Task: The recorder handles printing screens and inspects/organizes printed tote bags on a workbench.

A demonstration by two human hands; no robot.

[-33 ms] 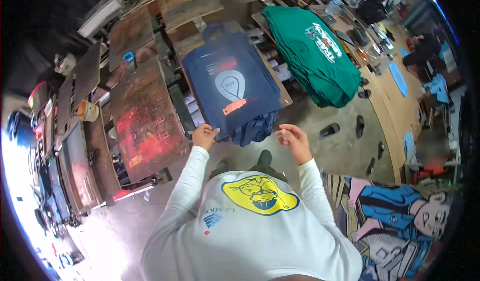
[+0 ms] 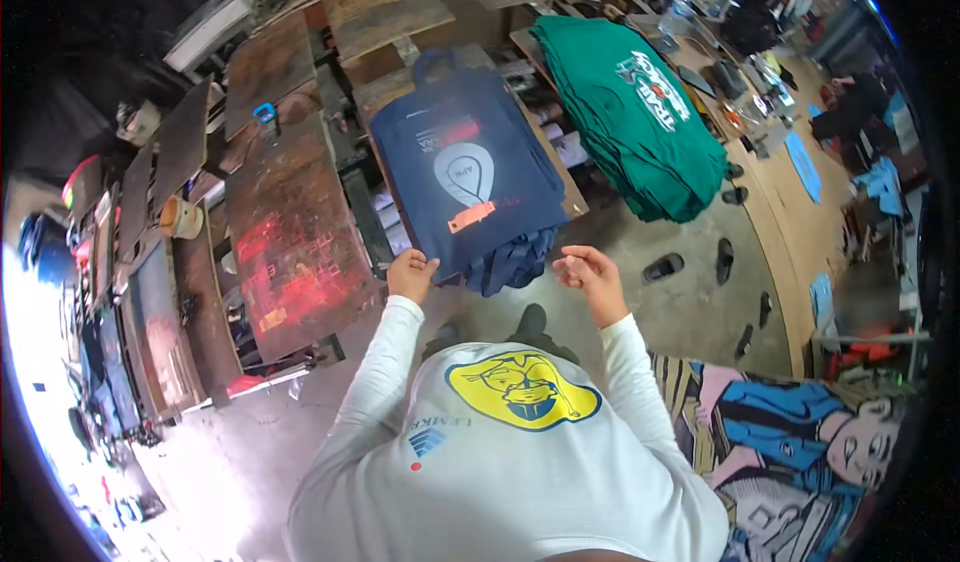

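Observation:
A navy tote bag lies on a board in front of me, its handle loop at the far end. It bears a pale guitar-pick-shaped print, a red mark and an orange patch. Bunched navy cloth hangs beneath its near end. My left hand is closed at the bag's near left corner, thumb along the edge. Past the near right corner, my right hand hovers apart from the bag, fingers loosely curled and slightly spread, with nothing visible in them.
To the right, a pile of green printed cloth drapes over another board. A red-stained board stands left, with a small tub beyond it. Dark slippers lie on the floor at right, near a curved wooden counter.
The whole view has shifted slightly, so the bag and boards sit a little lower and further right. Both hands keep nearly the same pose and places.

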